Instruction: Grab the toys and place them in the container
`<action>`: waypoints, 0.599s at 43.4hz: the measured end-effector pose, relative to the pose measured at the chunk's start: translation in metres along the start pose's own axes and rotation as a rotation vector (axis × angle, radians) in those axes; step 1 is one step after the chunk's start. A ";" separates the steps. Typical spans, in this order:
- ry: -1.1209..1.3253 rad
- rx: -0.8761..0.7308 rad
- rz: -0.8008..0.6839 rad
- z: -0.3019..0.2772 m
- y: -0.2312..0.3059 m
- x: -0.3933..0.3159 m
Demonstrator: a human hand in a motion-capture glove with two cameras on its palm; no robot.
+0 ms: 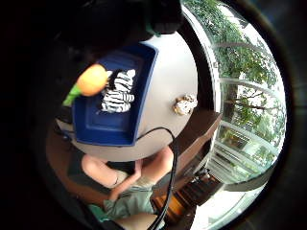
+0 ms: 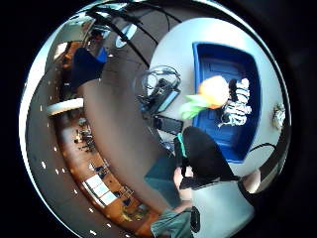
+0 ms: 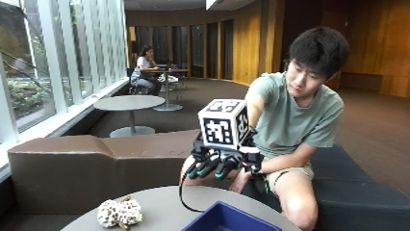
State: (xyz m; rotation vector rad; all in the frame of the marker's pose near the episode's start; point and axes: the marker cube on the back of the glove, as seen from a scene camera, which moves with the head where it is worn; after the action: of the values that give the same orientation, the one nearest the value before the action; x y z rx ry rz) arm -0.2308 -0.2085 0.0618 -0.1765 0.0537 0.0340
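My gloved right hand (image 3: 218, 163) hangs in the air above the round grey table (image 3: 160, 204), its fingers pointing down, relaxed, with nothing between them. Below it stands a blue container (image 3: 224, 222) (image 1: 110, 129) (image 2: 218, 59). A striped zebra plush (image 1: 117, 91) (image 2: 237, 104) lies inside it. An orange toy with green leaves (image 1: 93, 80) (image 2: 214, 91) shows over the container's rim beside the zebra. No finger touches it, and whether it rests or is falling I cannot tell. A spotted plush (image 3: 118, 212) (image 1: 185, 104) (image 2: 279, 116) lies on the table outside the container.
A brown bench (image 3: 77, 163) curves behind the table, and I sit on it with my bare left hand (image 3: 242, 182) on my lap. A bag with cables (image 2: 161, 89) lies beside the table. A black cable (image 3: 183, 195) (image 1: 165, 134) trails from the glove across the tabletop.
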 end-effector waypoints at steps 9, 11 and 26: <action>0.032 0.109 0.001 -0.052 0.029 0.006; 0.039 0.132 0.006 -0.061 0.035 0.011; 0.019 0.181 0.134 -0.105 0.068 0.127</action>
State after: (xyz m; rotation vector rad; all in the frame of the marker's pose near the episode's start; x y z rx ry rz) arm -0.1120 -0.1565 -0.0605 0.0079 0.0873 0.1607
